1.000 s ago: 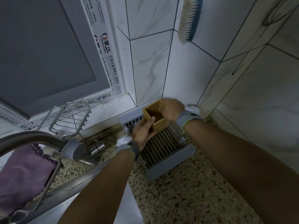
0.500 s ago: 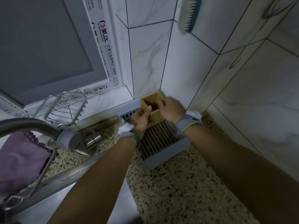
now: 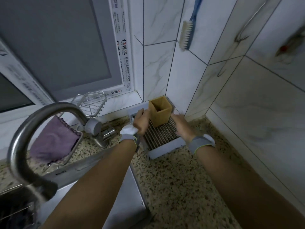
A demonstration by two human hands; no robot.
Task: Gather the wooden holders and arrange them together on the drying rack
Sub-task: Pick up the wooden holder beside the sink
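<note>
The square wooden holder (image 3: 159,113) is standing upright, long axis vertical, on the drying rack's (image 3: 166,147) far corner, flanked by the left hand (image 3: 141,121) brushing its side and the right hand (image 3: 182,125) just beside it, both lying released.

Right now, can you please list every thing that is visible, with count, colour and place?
square wooden holder: 1, tan, upright at back of rack, in the wall corner
slatted drying rack: 1, grey, on counter
speckled stone counter: 1, beige and black
curved metal faucet: 1, steel, front left
folded cloth: 1, purple, behind faucet
wire soap basket: 1, silver, on sill
scrub brush: 1, blue with white bristles, on wall
left hand: beside holder
right hand: beside holder, apart
</note>
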